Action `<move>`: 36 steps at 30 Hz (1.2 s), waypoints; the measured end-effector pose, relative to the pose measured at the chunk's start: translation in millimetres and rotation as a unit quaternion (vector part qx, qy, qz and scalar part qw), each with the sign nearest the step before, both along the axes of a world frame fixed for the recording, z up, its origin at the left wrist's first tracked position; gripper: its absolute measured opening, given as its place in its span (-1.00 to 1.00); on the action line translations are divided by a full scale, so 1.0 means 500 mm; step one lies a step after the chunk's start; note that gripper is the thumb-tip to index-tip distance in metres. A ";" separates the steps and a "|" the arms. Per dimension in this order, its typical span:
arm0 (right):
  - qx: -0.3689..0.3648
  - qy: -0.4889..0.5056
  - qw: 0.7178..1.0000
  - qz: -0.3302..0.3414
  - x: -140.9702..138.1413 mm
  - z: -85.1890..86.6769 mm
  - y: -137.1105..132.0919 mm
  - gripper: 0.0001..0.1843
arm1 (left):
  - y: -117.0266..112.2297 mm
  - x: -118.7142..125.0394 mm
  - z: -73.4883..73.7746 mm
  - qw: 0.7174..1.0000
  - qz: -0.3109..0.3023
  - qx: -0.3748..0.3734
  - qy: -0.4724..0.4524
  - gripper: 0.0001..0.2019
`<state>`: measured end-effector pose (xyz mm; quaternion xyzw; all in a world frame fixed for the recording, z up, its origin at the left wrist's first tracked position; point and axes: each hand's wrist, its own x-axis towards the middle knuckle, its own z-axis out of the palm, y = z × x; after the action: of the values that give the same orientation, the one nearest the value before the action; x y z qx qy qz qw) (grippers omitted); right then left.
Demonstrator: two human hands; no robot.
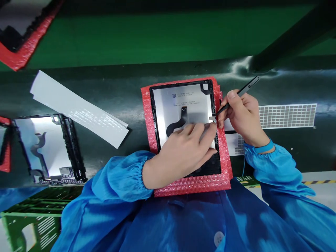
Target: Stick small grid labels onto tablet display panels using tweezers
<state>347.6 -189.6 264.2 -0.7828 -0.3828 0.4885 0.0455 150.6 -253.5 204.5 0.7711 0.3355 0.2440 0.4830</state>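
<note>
In front of me a tablet screen panel [199,115] in a black frame lies face down on a red bubble-wrap sheet [192,187]. A dark flex cable [181,120] curves over its silvery back. My left hand [186,148] rests across the lower half of the panel, its fingers stretched toward the right edge and hiding what is beneath. In my right hand [241,115] is a pair of black tweezers [245,89], held like a pen. Their tips touch or hover just beside a small pale strip [212,118] at the panel's right edge, close to my left fingertips.
White sheets of labels [78,108] lie to the left, and a gridded sticker sheet [288,116] sits behind my right hand. More screen panels [47,147] stand at far left. A dark post [286,45] rises at back right; a green crate [31,224] is below left.
</note>
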 end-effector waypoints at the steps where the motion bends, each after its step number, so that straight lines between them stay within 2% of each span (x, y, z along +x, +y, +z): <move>1: 0.000 0.003 1.000 -0.002 0.000 0.000 0.000 -0.54 | 0.000 0.000 0.000 1.000 0.000 0.001 0.000 -0.45; 18: 0.002 0.038 0.999 -0.013 0.010 -0.004 -0.002 -0.58 | 0.006 -0.004 0.001 0.999 -0.036 -0.012 0.012 -0.47; 31: 0.024 0.042 0.999 -0.003 0.015 -0.013 -0.005 -0.56 | 0.013 0.001 0.004 0.999 -0.035 -0.010 0.020 -0.36; 34: 0.053 0.043 0.998 -0.011 0.009 -0.009 0.004 -0.54 | 0.015 0.000 0.004 0.999 -0.031 -0.007 0.021 -0.36; 36: 0.109 0.024 0.994 -0.002 0.010 0.001 0.015 -0.52 | 0.015 0.000 0.004 0.999 -0.032 -0.008 0.021 -0.37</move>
<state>352.7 -182.0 264.6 -0.7618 -0.4312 0.4624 0.1410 150.4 -246.2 206.3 0.7823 0.3230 0.2094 0.4897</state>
